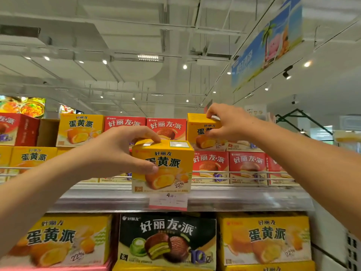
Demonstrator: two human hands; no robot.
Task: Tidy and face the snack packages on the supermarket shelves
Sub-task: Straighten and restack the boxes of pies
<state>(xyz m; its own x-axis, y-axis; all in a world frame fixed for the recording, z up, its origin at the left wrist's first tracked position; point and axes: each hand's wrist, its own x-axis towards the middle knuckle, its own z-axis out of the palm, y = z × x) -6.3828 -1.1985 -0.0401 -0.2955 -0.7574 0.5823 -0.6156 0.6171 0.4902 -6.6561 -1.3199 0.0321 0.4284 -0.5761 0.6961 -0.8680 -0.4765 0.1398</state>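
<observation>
Yellow boxes, one pinched in each of the hands (left (115, 151), right (228, 122)), upper apparently stacked.

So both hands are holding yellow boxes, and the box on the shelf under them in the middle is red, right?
Not quite. The head view shows the left hand and right hand each gripping a yellow box, but the middle box on the lower shelf is black with green, not red.
</observation>
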